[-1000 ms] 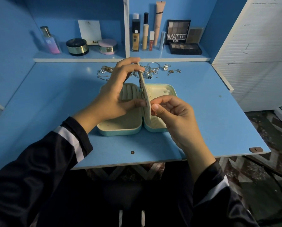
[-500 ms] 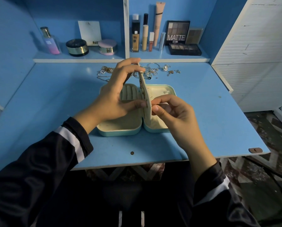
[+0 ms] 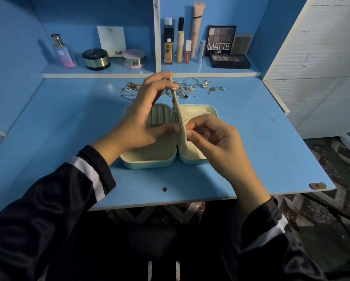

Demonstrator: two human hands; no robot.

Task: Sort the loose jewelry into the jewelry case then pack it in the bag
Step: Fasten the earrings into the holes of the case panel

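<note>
A mint-green jewelry case (image 3: 147, 164) lies open on the blue desk (image 3: 68, 122), cream lined, with ring rolls in its left half. Its cream middle flap (image 3: 179, 118) stands upright between the two halves. My left hand (image 3: 141, 118) grips that flap, fingertips at its top edge and thumb low on its left face. My right hand (image 3: 212, 142) pinches something small against the flap's right face; what it is cannot be made out. A gold chain (image 3: 173, 108) hangs on the flap's left side. Loose jewelry (image 3: 190, 88) lies in a heap behind the case.
A shelf (image 3: 149, 73) behind the desk carries a perfume bottle (image 3: 63, 51), two round jars, makeup tubes and eyeshadow palettes (image 3: 229, 60). A white cabinet (image 3: 320, 67) stands to the right. The desk's front edge runs just past my sleeves. No bag is in view.
My right hand's fingertips have shifted slightly along the flap's right face. My left hand and the case stay where they were.
</note>
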